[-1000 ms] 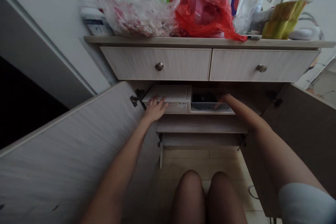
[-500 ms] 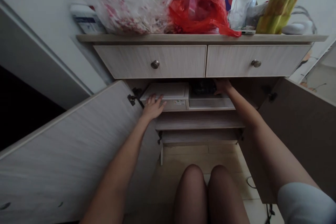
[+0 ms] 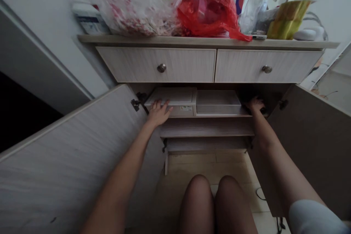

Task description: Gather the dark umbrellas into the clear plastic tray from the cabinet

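My left hand (image 3: 159, 112) lies with fingers spread on the front left edge of a white plastic box (image 3: 182, 97) with a small label. That box sits at the left of the cabinet's top shelf. Beside it stands a clear, open-topped plastic bin (image 3: 218, 106). At the shelf's right end, my right hand (image 3: 255, 104) grips a dark, black item (image 3: 245, 98). Shadow and the hand hide much of it, so its kind cannot be made out.
Two open cabinet doors flank me, the left door (image 3: 82, 161) and the right door (image 3: 309, 146). Above are two closed drawers (image 3: 156, 58). The cabinet top (image 3: 192, 41) carries a red plastic bag (image 3: 208, 7), a clear bag (image 3: 142, 14) and a white bottle (image 3: 90, 20).
My right hand has moved right, and the black item has gone with it from the clear bin to the shelf's right end. My left hand stays on the white box.
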`<state>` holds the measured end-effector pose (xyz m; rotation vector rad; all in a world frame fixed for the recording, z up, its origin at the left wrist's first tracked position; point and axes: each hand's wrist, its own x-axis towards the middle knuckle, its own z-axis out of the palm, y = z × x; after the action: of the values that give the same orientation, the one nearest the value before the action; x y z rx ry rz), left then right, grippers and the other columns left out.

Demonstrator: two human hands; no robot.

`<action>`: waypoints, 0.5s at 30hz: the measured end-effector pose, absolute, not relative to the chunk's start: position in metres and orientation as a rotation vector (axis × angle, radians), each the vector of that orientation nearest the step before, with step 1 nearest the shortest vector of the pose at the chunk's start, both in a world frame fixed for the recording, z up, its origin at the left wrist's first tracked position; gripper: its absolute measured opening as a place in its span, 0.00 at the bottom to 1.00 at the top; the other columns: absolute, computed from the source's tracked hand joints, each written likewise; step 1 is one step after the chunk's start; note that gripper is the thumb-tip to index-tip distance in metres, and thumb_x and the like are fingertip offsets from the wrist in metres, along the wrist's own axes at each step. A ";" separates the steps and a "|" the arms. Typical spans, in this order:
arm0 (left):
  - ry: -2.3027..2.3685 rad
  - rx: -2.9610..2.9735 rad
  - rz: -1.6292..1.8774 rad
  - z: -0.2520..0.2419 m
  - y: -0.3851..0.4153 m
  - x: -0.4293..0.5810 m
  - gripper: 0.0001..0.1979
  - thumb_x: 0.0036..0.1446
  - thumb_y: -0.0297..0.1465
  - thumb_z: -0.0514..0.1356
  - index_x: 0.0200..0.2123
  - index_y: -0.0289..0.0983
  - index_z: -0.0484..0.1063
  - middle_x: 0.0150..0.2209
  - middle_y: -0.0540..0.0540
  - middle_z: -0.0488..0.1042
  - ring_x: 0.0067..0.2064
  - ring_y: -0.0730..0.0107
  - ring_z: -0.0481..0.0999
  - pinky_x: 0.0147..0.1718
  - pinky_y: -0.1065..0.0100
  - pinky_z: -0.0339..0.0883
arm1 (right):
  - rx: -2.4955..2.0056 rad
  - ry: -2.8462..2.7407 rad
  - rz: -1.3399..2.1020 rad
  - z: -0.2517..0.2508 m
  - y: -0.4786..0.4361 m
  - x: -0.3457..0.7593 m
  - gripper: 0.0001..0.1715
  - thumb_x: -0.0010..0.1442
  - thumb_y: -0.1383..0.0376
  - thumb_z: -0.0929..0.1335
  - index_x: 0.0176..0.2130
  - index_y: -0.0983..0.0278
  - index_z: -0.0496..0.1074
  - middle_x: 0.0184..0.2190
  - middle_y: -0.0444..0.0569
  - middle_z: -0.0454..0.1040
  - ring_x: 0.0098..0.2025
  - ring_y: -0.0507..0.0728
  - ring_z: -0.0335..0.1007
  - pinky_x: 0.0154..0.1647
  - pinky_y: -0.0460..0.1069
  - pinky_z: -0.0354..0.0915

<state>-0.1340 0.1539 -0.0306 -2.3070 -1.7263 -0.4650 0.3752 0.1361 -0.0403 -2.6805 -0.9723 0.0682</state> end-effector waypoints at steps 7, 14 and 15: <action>-1.799 -2.354 -0.383 -0.027 0.157 -0.135 0.35 0.67 0.50 0.38 0.68 0.36 0.57 0.68 0.33 0.55 0.70 0.43 0.49 0.65 0.45 0.46 | -2.491 -1.032 0.131 -0.033 0.130 0.373 0.54 0.62 0.40 0.59 0.70 0.77 0.47 0.68 0.80 0.45 0.69 0.82 0.42 0.58 0.82 0.40; -1.804 -2.427 -0.466 -0.007 0.144 -0.130 0.36 0.66 0.47 0.39 0.69 0.32 0.53 0.70 0.31 0.53 0.72 0.43 0.44 0.65 0.40 0.43 | -1.466 -1.425 -0.294 -0.040 -0.043 0.329 0.36 0.65 0.48 0.60 0.65 0.64 0.59 0.61 0.60 0.65 0.63 0.65 0.60 0.63 0.63 0.58; -1.760 -2.397 -0.599 -0.003 0.134 -0.127 0.35 0.66 0.46 0.40 0.69 0.32 0.53 0.69 0.31 0.54 0.72 0.45 0.44 0.65 0.40 0.43 | -1.412 -1.433 -0.355 -0.045 -0.074 0.326 0.36 0.64 0.49 0.62 0.65 0.62 0.59 0.61 0.59 0.64 0.63 0.65 0.60 0.63 0.63 0.58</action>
<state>-0.1272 0.1338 -0.0027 -2.3967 -1.7599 -0.5986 0.3264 -0.0737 -0.0448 -1.4122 -1.4334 -0.3547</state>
